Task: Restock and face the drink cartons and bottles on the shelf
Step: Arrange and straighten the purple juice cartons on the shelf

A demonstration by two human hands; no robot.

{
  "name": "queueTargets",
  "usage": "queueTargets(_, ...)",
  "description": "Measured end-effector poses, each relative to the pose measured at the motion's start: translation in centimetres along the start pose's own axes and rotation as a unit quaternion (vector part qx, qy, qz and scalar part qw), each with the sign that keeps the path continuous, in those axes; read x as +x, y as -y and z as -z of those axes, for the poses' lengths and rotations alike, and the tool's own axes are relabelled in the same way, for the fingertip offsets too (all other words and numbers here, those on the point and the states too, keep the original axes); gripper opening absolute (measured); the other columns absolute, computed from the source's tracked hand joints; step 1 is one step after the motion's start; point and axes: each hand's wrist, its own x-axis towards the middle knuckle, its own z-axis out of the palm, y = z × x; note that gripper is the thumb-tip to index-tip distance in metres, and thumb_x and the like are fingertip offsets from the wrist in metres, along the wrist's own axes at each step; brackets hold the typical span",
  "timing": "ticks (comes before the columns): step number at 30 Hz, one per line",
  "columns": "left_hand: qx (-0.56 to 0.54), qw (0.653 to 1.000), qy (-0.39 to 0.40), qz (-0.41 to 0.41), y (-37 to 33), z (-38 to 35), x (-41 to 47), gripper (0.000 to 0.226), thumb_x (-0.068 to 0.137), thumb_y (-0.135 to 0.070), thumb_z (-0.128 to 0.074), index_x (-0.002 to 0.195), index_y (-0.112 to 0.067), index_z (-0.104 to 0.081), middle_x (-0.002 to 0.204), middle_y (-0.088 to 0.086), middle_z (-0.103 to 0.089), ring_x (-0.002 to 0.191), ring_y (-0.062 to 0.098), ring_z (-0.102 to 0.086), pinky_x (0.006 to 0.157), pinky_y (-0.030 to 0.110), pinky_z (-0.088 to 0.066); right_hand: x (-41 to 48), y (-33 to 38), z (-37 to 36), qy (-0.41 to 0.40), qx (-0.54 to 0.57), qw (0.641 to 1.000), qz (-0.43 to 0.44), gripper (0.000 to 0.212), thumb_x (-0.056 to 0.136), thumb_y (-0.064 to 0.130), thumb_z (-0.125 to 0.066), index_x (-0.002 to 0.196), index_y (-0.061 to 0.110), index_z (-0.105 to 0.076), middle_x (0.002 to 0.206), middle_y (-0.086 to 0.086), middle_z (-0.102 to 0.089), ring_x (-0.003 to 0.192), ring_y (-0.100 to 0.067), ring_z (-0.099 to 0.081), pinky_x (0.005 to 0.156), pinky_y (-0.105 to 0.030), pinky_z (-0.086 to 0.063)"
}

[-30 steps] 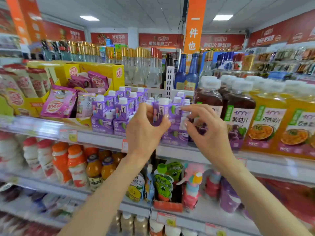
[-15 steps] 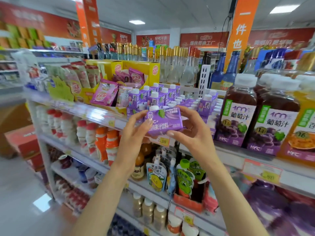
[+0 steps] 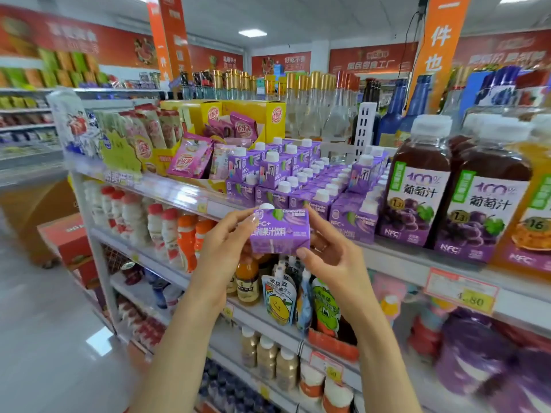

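I hold one small purple juice carton [image 3: 280, 231] with a white cap in front of the shelf edge [image 3: 214, 208], label toward me. My left hand [image 3: 226, 248] pinches its left end and my right hand [image 3: 331, 257] grips its right end and bottom corner. Behind it, rows of matching purple cartons [image 3: 310, 186] stand on the upper shelf, some stacked two high at the left. To their right stand big grape juice bottles [image 3: 417, 186] with white caps, then orange juice bottles [image 3: 533, 210].
Pink snack pouches [image 3: 190, 156] and yellow display boxes [image 3: 238, 114] sit left of the cartons. Glass bottles [image 3: 313, 96] line the back. A white divider [image 3: 362, 126] stands upright behind the cartons. Lower shelves hold small drink bottles [image 3: 167, 231] and spouted pouches [image 3: 280, 299]. The aisle floor [image 3: 44, 338] lies left.
Both hands were among the cartons on the shelf; they have drawn one carton out toward me and lowered it slightly. My view has swung left.
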Motion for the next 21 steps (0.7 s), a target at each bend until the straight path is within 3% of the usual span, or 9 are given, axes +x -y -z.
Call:
queueTargets(2, -0.006, 1.000, -0.012, 0.013, 0.2, 0.0, -0.1, 0.019, 0.095, -0.032, -0.049, 0.105, -0.029, -0.064, 0.092, -0.001, -0.070, 0.077, 0.013, -0.062, 0.064, 0.024, -0.048, -0.4, -0.1, 0.1, 0.019, 0.000, 1.000, -0.002, 0.060, 0.082, 0.013, -0.060, 0.136, 0.035, -0.044, 0.123, -0.006, -0.060, 0.100, -0.006, -0.061, 0.083, -0.022, -0.050)
queueTargets(5, 0.001, 1.000, -0.016, 0.014, 0.4, 0.2, -0.1, 0.018, 0.094, -0.033, -0.050, 0.102, -0.028, -0.066, 0.090, 0.000, -0.071, 0.075, 0.016, -0.061, 0.067, 0.029, -0.047, -0.8, -0.1, 0.1, 0.046, -0.003, 0.999, -0.018, 0.066, 0.081, 0.022, -0.066, 0.140, 0.039, -0.040, 0.128, 0.002, -0.060, 0.111, -0.011, -0.061, 0.089, -0.026, -0.051)
queueTargets(7, 0.006, 1.000, -0.013, 0.011, 0.4, 0.3, -0.1, 0.019, 0.095, -0.032, -0.050, 0.101, -0.026, -0.066, 0.088, 0.000, -0.071, 0.075, 0.017, -0.061, 0.068, 0.030, -0.048, -0.8, -0.1, -0.1, 0.031, 0.010, 0.999, -0.022, 0.064, 0.078, 0.024, -0.070, 0.136, 0.035, -0.046, 0.118, 0.002, -0.066, 0.106, -0.015, -0.064, 0.087, -0.029, -0.053)
queueTargets(11, 0.022, 1.000, 0.007, 0.011, 0.4, 0.3, -0.2, 0.021, 0.098, -0.031, -0.044, 0.102, -0.023, -0.064, 0.084, -0.005, -0.067, 0.074, 0.006, -0.061, 0.063, 0.018, -0.047, -0.4, -0.1, -0.3, 0.026, 0.013, 1.000, 0.002, 0.056, 0.068, 0.015, -0.079, 0.117, 0.029, -0.055, 0.112, 0.002, -0.067, 0.100, -0.022, -0.065, 0.084, -0.044, -0.055)
queueTargets(13, 0.028, 0.999, 0.023, 0.007, 0.5, 0.1, -0.2, 0.022, 0.098, -0.032, -0.042, 0.105, -0.027, -0.062, 0.087, -0.008, -0.068, 0.078, 0.000, -0.062, 0.066, 0.015, -0.046, -0.4, 0.1, -0.5, 0.015, -0.021, 0.999, 0.024, 0.056, 0.062, 0.015, -0.083, 0.108, 0.035, -0.058, 0.115, 0.008, -0.064, 0.099, -0.019, -0.064, 0.082, -0.038, -0.054)
queueTargets(16, 0.036, 0.997, 0.060, -0.020, 0.4, 0.3, -0.2, 0.028, 0.087, -0.042, -0.050, 0.111, -0.029, -0.059, 0.102, -0.006, -0.069, 0.094, 0.005, -0.064, 0.080, 0.020, -0.051, -0.3, 0.3, -1.0, -0.012, -0.056, 0.996, 0.069, 0.060, 0.058, 0.012, -0.083, 0.100, 0.045, -0.057, 0.115, 0.019, -0.056, 0.096, -0.009, -0.061, 0.077, -0.021, -0.050)
queueTargets(19, 0.007, 0.996, 0.083, -0.039, 0.3, 0.9, -0.1, 0.037, 0.078, -0.037, -0.058, 0.114, -0.029, -0.059, 0.107, -0.007, -0.069, 0.100, 0.008, -0.064, 0.082, 0.022, -0.052, -0.4, 0.0, -1.6, -0.019, -0.114, 0.988, 0.106, 0.067, 0.060, 0.000, -0.083, 0.109, 0.034, -0.053, 0.110, 0.015, -0.049, 0.100, -0.006, -0.056, 0.077, -0.016, -0.047)
queueTargets(21, -0.016, 0.995, 0.091, -0.041, 0.3, 1.3, 0.0, 0.038, 0.076, -0.032, -0.060, 0.114, -0.027, -0.059, 0.104, -0.008, -0.070, 0.099, 0.008, -0.065, 0.079, 0.018, -0.051, -0.6, -0.2, -2.1, -0.023, -0.139, 0.983, 0.116, 0.069, 0.063, -0.002, -0.082, 0.115, 0.029, -0.049, 0.112, 0.013, -0.045, 0.105, -0.006, -0.053, 0.078, -0.020, -0.049)
